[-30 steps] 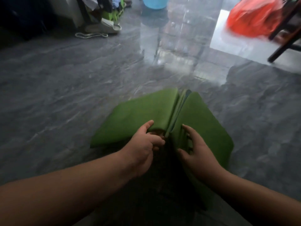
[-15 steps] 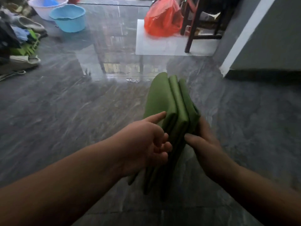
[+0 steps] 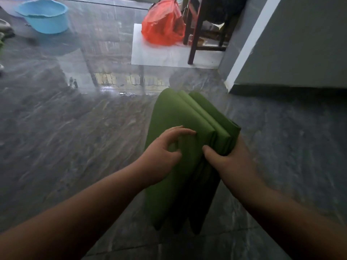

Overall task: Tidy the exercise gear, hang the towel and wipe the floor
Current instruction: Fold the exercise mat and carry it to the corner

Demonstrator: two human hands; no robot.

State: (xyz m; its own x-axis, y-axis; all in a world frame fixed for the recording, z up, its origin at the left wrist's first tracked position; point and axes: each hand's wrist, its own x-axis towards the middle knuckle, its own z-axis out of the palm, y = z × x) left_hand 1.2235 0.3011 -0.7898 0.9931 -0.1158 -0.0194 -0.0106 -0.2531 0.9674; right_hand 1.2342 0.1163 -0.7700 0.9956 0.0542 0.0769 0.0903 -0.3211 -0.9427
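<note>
A green exercise mat (image 3: 180, 117), folded into several thick layers, is held off the grey floor in front of me. My right hand (image 3: 227, 160) grips the folded stack from its right side, thumb pressed into the folds. My left hand (image 3: 163, 152) rests on the mat's left face with fingers curled and spread, touching the outer panel. The mat's lower end hangs in shadow between my forearms. No towel is in view.
A glossy grey marble floor (image 3: 75, 128) reflects a window. A light blue basin (image 3: 45, 15) stands at the far left. An orange plastic bag (image 3: 161, 29) sits on a white tile beside a dark wooden chair (image 3: 197, 34). A grey wall with white trim (image 3: 251, 40) stands at the right.
The mat went from splayed open on the floor to folded shut and lifted. My view swung right toward the chair. My left hand has slid onto the mat's outer face.
</note>
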